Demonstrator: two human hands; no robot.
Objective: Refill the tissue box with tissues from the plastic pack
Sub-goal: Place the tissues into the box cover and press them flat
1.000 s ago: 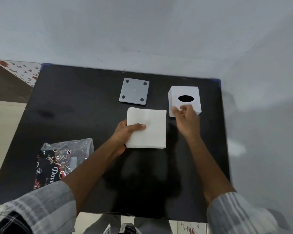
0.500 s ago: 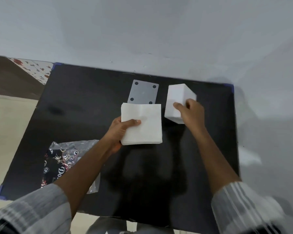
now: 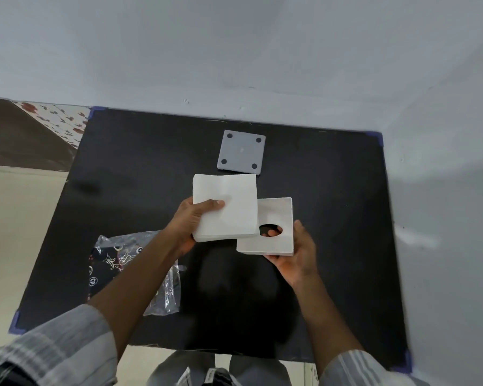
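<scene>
My left hand (image 3: pixel 188 228) grips a thick stack of white tissues (image 3: pixel 229 206) by its left edge, held above the table. My right hand (image 3: pixel 297 252) holds the white tissue box (image 3: pixel 276 238) from beneath, lifted and turned so I look into its open side; the oval slot shows with a fingertip through it. The stack's right edge overlaps the box's left part. The plastic pack (image 3: pixel 123 260), dark print on clear film, lies at the front left, partly hidden by my left forearm.
The box's grey bottom plate (image 3: pixel 241 151), with dark pads at its corners, lies flat at the back middle of the black table (image 3: pixel 346 218). A pale wall stands close behind and to the right. Floor lies to the left.
My right hand lifted the tissue box off the table, turned it over and brought it toward me. My left hand raised the tissue stack until it overlaps the box.
</scene>
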